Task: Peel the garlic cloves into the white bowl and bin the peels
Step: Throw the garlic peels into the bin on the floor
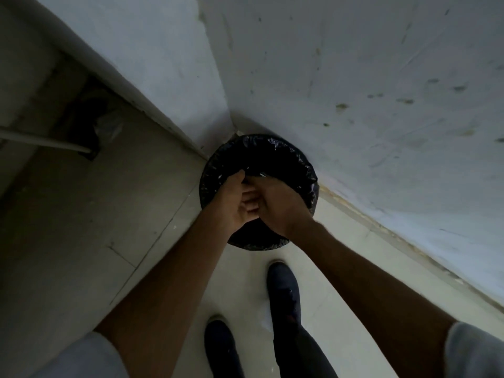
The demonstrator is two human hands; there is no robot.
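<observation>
One round bin [218, 165], crinkled glossy black liner [306, 173], left hand [231, 205] and right hand [282, 207] touching above, fingers [249, 199] curled, hold unclear

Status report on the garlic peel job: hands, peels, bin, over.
Left hand and right hand touching, directly over the bin. Peels not discernible, too dark. Black-lined bin mouth open, nothing blocking the drop.
</observation>
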